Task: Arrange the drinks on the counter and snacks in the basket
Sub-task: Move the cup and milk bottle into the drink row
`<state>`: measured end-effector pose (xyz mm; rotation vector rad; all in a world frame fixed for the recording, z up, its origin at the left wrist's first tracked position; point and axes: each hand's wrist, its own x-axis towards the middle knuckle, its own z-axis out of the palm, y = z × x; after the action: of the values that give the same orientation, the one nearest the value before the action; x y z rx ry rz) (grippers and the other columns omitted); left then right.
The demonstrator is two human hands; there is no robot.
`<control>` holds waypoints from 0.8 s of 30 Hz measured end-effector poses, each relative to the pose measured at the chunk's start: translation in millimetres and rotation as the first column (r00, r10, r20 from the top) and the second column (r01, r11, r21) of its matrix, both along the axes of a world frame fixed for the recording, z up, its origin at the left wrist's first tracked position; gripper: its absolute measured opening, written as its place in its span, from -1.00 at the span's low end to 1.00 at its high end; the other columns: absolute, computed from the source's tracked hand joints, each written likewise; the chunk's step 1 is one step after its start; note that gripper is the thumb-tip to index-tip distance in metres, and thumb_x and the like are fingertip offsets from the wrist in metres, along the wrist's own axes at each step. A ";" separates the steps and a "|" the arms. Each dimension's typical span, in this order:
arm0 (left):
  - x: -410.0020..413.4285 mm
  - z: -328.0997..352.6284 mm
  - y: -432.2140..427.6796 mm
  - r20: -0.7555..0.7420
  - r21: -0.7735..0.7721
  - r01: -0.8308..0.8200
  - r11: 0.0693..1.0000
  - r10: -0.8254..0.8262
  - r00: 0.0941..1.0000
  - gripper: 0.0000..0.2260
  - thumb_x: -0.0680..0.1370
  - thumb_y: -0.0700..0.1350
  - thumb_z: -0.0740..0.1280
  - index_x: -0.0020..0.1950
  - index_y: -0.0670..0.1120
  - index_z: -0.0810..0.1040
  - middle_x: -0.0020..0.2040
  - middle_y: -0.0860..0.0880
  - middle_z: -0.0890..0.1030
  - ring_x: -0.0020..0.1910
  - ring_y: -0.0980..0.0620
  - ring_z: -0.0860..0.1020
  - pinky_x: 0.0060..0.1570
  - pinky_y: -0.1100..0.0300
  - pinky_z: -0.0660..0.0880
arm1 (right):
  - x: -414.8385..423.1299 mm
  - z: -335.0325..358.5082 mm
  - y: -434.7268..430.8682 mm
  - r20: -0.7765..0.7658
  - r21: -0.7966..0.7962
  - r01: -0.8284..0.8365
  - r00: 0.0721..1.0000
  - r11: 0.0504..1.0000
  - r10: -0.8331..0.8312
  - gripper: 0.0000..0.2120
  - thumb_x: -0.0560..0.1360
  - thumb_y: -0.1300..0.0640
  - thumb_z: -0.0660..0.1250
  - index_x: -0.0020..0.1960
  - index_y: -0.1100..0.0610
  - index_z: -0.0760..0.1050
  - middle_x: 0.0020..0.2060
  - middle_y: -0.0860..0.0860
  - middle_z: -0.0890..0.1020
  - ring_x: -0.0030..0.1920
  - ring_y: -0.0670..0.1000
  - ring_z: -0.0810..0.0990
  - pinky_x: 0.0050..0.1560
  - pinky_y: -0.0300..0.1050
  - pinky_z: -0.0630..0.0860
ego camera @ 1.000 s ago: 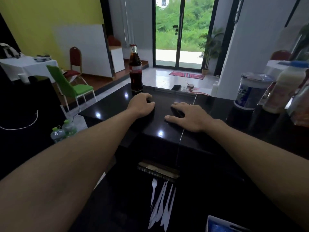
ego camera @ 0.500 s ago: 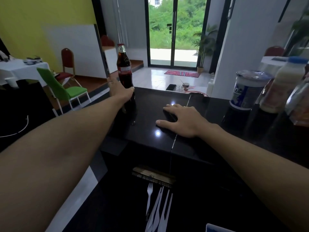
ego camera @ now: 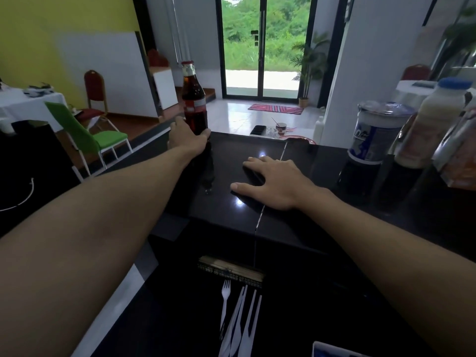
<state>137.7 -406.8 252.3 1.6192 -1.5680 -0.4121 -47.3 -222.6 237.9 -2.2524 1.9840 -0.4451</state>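
Spanning my view, the black counter (ego camera: pixel 247 148) carries a tub (ego camera: pixel 373 140) and milky bottle (ego camera: pixel 435 124) at right. I log the cola bottle (ego camera: pixel 194 99) upright at its far left edge, left hand (ego camera: pixel 186 140) curled round the base; right hand (ego camera: pixel 275 181) flat on the counter, fingers spread.

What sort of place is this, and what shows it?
Probably a café or function-room serving bar: a black counter with a cola bottle, plastic cutlery below, a cloth-covered table and banquet chair beyond.

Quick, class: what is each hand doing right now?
Left hand: grips the cola bottle low down.
Right hand: open, flat on the black counter.
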 end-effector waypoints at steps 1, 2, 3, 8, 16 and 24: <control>-0.9 0.3 2.5 -0.016 -0.008 0.013 1.000 -0.014 1.000 -0.36 0.42 0.12 0.52 0.37 -0.11 0.36 0.30 -0.12 0.51 0.28 -0.14 0.51 0.28 -0.08 0.47 | 0.2 0.4 0.8 0.004 0.002 0.000 1.000 1.000 0.000 -0.02 0.30 -0.64 -0.03 0.56 -0.13 0.26 0.57 -0.10 0.26 0.55 0.06 0.25 0.52 0.11 0.08; -2.2 1.0 5.5 -0.036 -0.010 0.025 1.000 -0.025 0.999 -0.34 0.41 0.11 0.54 0.36 -0.12 0.35 0.30 -0.12 0.50 0.28 -0.14 0.50 0.28 -0.06 0.47 | 0.5 0.9 1.5 0.007 0.000 -0.001 1.000 1.000 0.001 -0.02 0.29 -0.65 -0.03 0.55 -0.12 0.27 0.57 -0.10 0.26 0.55 0.06 0.25 0.52 0.12 0.08; -3.8 1.6 9.2 -0.058 -0.011 0.037 0.999 -0.037 0.998 -0.33 0.40 0.09 0.55 0.36 -0.13 0.33 0.30 -0.13 0.50 0.29 -0.14 0.49 0.28 -0.04 0.47 | 0.7 1.4 2.3 0.012 -0.003 -0.004 1.000 1.000 0.004 -0.03 0.31 -0.64 -0.01 0.55 -0.11 0.27 0.57 -0.10 0.27 0.55 0.05 0.24 0.52 0.12 0.08; -12.4 2.3 35.5 -0.123 0.006 0.087 0.996 -0.086 0.989 -0.14 0.41 0.06 0.56 0.51 -0.18 0.15 0.35 -0.15 0.50 0.34 -0.15 0.48 0.27 0.02 0.42 | 0.1 3.4 8.6 0.117 -0.018 -0.016 0.993 1.000 0.018 -0.10 0.36 -0.58 0.17 0.51 -0.03 0.38 0.53 -0.10 0.34 0.53 0.00 0.27 0.52 0.07 0.15; -21.7 4.9 66.1 -0.019 0.012 0.170 0.985 -0.170 0.985 -0.40 0.42 0.11 0.54 0.29 -0.09 0.35 0.26 -0.11 0.56 0.23 -0.15 0.55 0.03 0.10 0.41 | -20.1 13.2 28.7 0.210 -0.040 -0.023 0.977 0.999 0.031 -0.29 0.44 -0.39 0.35 0.42 0.03 0.50 0.48 -0.10 0.43 0.37 -0.04 0.47 0.25 -0.22 0.32; -51.1 10.4 93.4 -0.033 0.035 0.294 0.955 -0.293 0.956 -0.46 0.38 0.10 0.56 0.24 -0.05 0.46 0.19 -0.06 0.61 0.17 -0.09 0.57 0.19 0.06 0.49 | -85.0 17.9 78.5 0.124 0.015 0.097 0.987 0.995 -0.098 -0.24 0.44 -0.42 0.31 0.48 0.04 0.43 0.50 -0.07 0.40 0.48 -0.03 0.37 0.40 -0.19 0.25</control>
<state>86.6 -313.4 262.7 1.4048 -1.7952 -0.6247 -132.2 -144.1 255.8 -2.0735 2.0351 -0.5714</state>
